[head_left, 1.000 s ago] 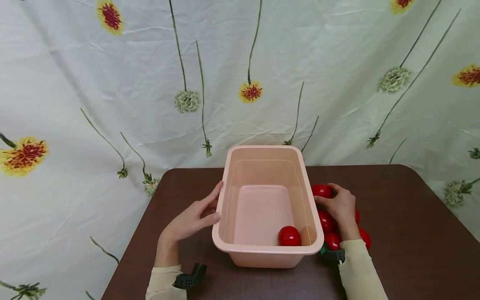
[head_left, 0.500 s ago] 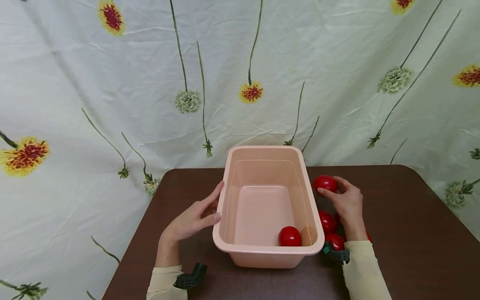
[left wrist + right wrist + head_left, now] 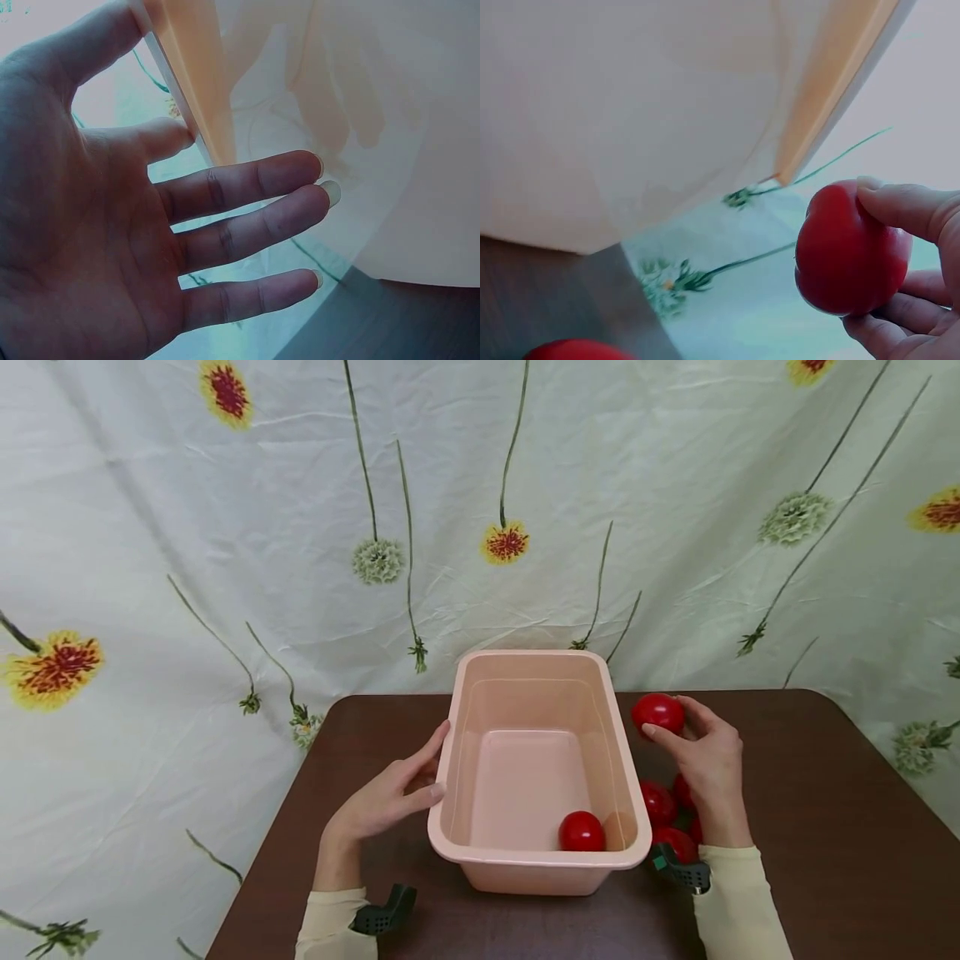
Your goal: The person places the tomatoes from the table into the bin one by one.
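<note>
A pink plastic basin (image 3: 532, 860) stands on the table, with one red tomato (image 3: 581, 832) inside at its near right corner. My left hand (image 3: 386, 797) rests thumb and forefinger against the basin's left rim; in the left wrist view the other fingers (image 3: 255, 225) stretch out straight beneath it. Off the basin's right side, my right hand (image 3: 712, 760) holds another tomato (image 3: 657, 715) up between thumb and fingers. The right wrist view shows this tomato (image 3: 851, 251) as smooth and lobed. Several more tomatoes (image 3: 658, 802) lie right of the basin, partly hidden by the right hand and wrist.
The dark brown table (image 3: 810, 793) extends to both sides of the basin. Behind it hangs a pale flowered cloth (image 3: 675, 527). Each wrist carries a black camera mount (image 3: 384, 910).
My right hand has lifted a tomato from the group beside the basin and drawn it up and slightly right. My left hand stays on the rim.
</note>
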`<state>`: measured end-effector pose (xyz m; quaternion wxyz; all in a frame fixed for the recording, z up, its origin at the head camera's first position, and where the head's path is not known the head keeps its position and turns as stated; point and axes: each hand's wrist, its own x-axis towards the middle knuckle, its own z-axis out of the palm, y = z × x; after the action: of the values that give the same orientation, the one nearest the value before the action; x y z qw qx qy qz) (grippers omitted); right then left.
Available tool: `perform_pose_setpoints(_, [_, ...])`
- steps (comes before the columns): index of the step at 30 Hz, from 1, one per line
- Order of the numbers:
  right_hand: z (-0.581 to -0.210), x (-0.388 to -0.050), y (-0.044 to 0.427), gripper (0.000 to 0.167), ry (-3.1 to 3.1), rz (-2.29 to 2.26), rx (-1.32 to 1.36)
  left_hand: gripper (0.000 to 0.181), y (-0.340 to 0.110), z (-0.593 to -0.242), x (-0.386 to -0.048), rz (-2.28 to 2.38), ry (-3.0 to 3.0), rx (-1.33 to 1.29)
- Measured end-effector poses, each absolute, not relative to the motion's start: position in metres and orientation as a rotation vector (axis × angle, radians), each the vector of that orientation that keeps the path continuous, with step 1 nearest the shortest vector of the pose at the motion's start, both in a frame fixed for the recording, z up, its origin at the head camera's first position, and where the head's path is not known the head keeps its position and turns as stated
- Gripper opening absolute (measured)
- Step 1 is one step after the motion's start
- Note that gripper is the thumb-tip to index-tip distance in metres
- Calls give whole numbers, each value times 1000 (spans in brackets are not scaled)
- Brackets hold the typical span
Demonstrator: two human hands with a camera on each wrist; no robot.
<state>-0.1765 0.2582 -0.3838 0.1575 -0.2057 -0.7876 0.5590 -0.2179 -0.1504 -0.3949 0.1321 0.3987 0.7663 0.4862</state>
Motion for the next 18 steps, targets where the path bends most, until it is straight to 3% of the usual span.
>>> perform_pose_setpoints(18, [-356, -156, 244, 74, -2177, 1608, -511, 78, -150, -393, -216, 1413, 2228, 1134])
